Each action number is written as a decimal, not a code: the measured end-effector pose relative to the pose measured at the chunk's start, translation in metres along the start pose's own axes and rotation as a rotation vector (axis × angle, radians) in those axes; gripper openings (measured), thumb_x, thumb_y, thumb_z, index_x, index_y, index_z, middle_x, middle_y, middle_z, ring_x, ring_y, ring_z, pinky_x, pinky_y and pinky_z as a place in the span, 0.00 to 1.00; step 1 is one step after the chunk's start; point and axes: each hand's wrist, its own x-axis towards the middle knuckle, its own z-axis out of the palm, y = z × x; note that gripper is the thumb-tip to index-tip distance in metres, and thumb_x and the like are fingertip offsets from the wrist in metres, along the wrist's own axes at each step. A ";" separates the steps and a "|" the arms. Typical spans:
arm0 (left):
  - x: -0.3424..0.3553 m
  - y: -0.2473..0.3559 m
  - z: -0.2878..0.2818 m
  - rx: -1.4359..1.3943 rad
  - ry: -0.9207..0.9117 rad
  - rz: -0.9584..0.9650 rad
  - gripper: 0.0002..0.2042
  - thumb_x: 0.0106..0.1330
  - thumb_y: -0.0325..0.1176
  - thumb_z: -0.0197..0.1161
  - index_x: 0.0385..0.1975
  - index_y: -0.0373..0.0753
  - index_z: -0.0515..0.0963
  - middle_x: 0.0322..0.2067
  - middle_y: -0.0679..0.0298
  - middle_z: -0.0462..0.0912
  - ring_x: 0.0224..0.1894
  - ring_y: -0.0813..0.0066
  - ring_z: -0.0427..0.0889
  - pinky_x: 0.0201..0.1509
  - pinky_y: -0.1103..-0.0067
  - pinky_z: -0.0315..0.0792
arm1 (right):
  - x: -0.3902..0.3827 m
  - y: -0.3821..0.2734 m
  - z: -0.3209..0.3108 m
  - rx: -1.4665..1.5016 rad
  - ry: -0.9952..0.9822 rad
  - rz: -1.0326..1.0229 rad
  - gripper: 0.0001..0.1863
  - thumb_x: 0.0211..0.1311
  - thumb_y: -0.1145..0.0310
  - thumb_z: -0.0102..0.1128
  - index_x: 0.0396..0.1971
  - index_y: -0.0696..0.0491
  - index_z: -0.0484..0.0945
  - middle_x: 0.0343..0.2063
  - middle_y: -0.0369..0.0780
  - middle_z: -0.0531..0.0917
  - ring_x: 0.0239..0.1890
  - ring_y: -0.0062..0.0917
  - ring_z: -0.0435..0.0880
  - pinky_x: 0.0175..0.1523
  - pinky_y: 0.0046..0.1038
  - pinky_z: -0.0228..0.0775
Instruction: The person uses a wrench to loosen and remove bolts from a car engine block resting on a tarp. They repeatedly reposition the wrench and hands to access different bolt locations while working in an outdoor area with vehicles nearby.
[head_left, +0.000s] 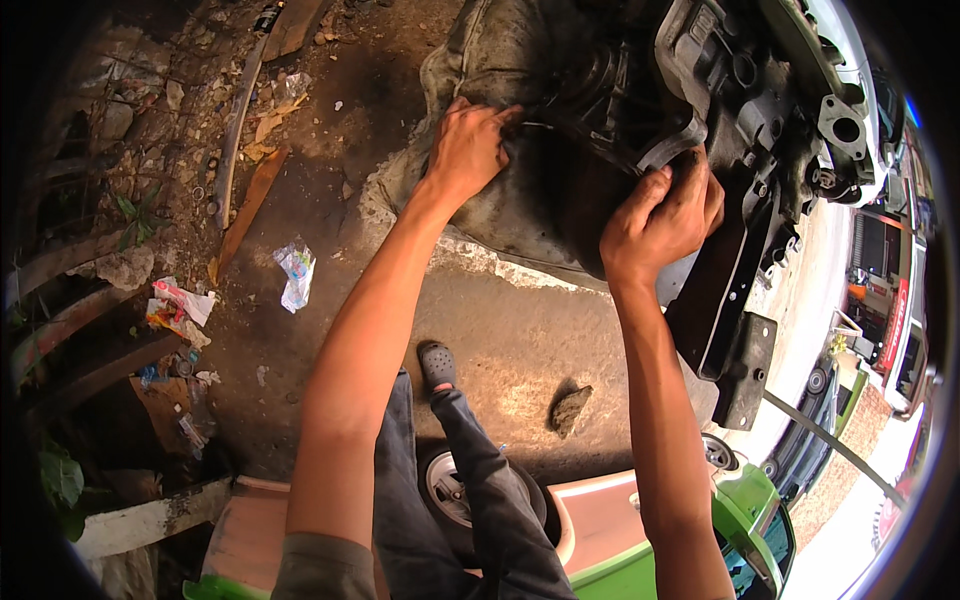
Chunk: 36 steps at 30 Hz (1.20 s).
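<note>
The dark strip [598, 147] slants right and toward us between our left hand [468, 150] and right hand [662, 215], fingers curled, grip unclear; metal parts [690, 62] crowd right, ground [375, 120] opens left.

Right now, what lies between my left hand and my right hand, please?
In the head view, a slender dark strip lies between the left hand and right hand; its material is unclear.

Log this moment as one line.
left hand: over stained sheet | right hand: at grey strip | nearby: metal parts | ground: rock
</note>
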 end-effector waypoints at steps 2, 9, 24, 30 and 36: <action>0.001 -0.002 0.002 0.016 0.049 0.025 0.26 0.48 0.23 0.65 0.52 0.41 0.82 0.39 0.56 0.86 0.45 0.57 0.83 0.67 0.61 0.67 | 0.000 0.000 0.000 0.001 0.002 -0.001 0.20 0.54 0.68 0.47 0.45 0.60 0.77 0.57 0.37 0.82 0.48 0.38 0.77 0.61 0.37 0.59; 0.008 0.004 -0.006 0.019 0.127 0.035 0.22 0.46 0.24 0.66 0.47 0.39 0.84 0.36 0.56 0.86 0.42 0.57 0.84 0.66 0.59 0.68 | 0.000 0.001 0.000 0.014 -0.001 -0.004 0.20 0.54 0.68 0.47 0.45 0.59 0.78 0.57 0.36 0.82 0.48 0.38 0.78 0.61 0.37 0.59; -0.012 0.119 -0.062 0.304 -0.180 -0.040 0.07 0.47 0.24 0.67 0.28 0.33 0.84 0.28 0.49 0.83 0.29 0.57 0.87 0.34 0.67 0.80 | 0.001 -0.001 -0.001 -0.006 -0.001 0.003 0.20 0.56 0.67 0.47 0.45 0.60 0.78 0.58 0.35 0.82 0.49 0.38 0.78 0.61 0.37 0.59; -0.034 0.063 -0.067 0.250 -0.121 0.030 0.17 0.52 0.22 0.64 0.44 0.32 0.80 0.40 0.51 0.83 0.44 0.54 0.82 0.57 0.63 0.69 | -0.001 0.000 -0.002 -0.001 -0.008 0.014 0.22 0.55 0.67 0.47 0.48 0.59 0.78 0.57 0.36 0.82 0.49 0.38 0.78 0.60 0.38 0.59; -0.023 0.015 -0.038 0.084 0.029 0.012 0.21 0.54 0.16 0.54 0.48 0.39 0.80 0.42 0.59 0.84 0.51 0.57 0.76 0.57 0.64 0.63 | -0.002 -0.002 -0.002 0.013 -0.010 0.035 0.26 0.54 0.67 0.47 0.54 0.58 0.77 0.56 0.36 0.82 0.49 0.37 0.78 0.61 0.38 0.59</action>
